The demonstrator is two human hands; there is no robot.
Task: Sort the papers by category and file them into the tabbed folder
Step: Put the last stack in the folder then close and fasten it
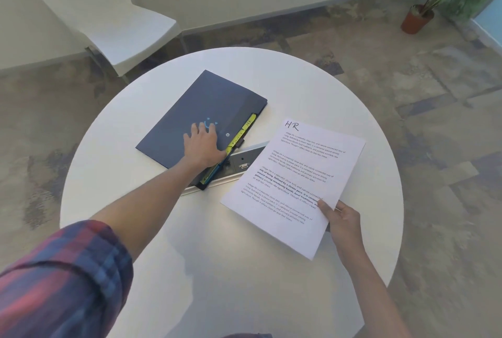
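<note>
A dark blue tabbed folder (190, 109) lies closed on the round white table (152, 229), with yellow-green and blue tabs (244, 131) sticking out along its right edge. My left hand (202, 144) rests flat on the cover, fingers spread, near the tabs. My right hand (343, 219) pinches the near corner of a white printed sheet (296, 183) headed "HR" in handwriting. The sheet hangs just above the table, to the right of the folder.
A grey power and port strip (244, 163) is set into the table between folder and sheet, partly covered by both. A white chair (130, 33) stands beyond the table at the left. A potted plant (418, 18) stands on the floor at the far right.
</note>
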